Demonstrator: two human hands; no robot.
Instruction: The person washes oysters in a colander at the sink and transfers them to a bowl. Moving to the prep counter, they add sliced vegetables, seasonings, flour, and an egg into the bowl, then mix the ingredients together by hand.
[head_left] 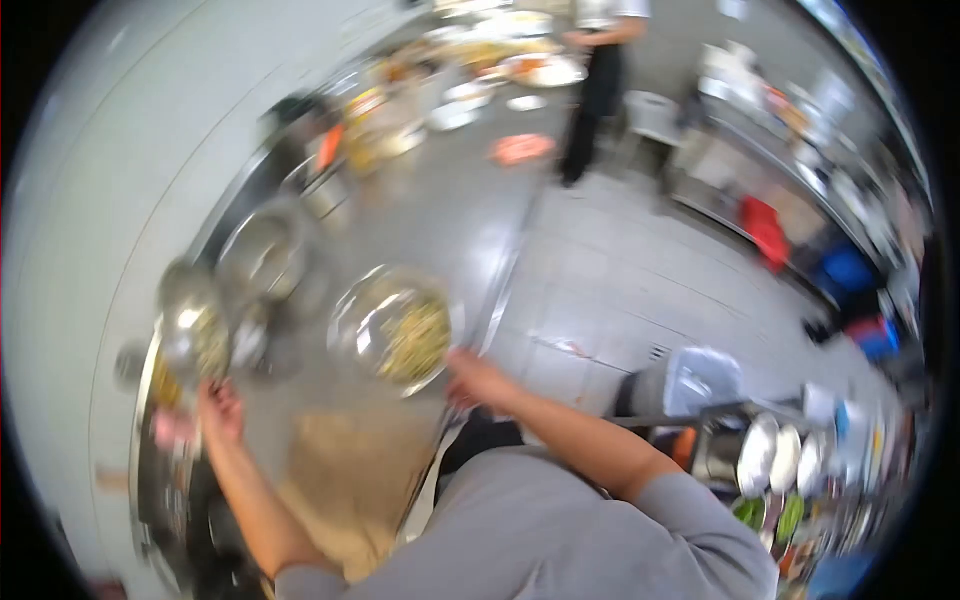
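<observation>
Head view blurred; fine contacts uncertain. Left hand point(222, 405): fingers appear to pinch the near rim of a metal bowl point(182, 300), which sits just beyond it, seems tilted, and has pale shreds inside. Right hand point(476, 380): fingers partly curled, just beside the rim of a round mixing bowl point(352, 312); I cannot tell whether it touches. Yellow-green shredded food point(420, 338) lies in that bowl, on the side toward the right hand.

Risks, my judgement: a one-edge pinch could let the metal bowl roll and spill, or knock the steel pot point(258, 250) beyond the left hand. The mixing bowl sits near the surface point(430, 215) edge; a careless right-hand pull could drag it over.
</observation>
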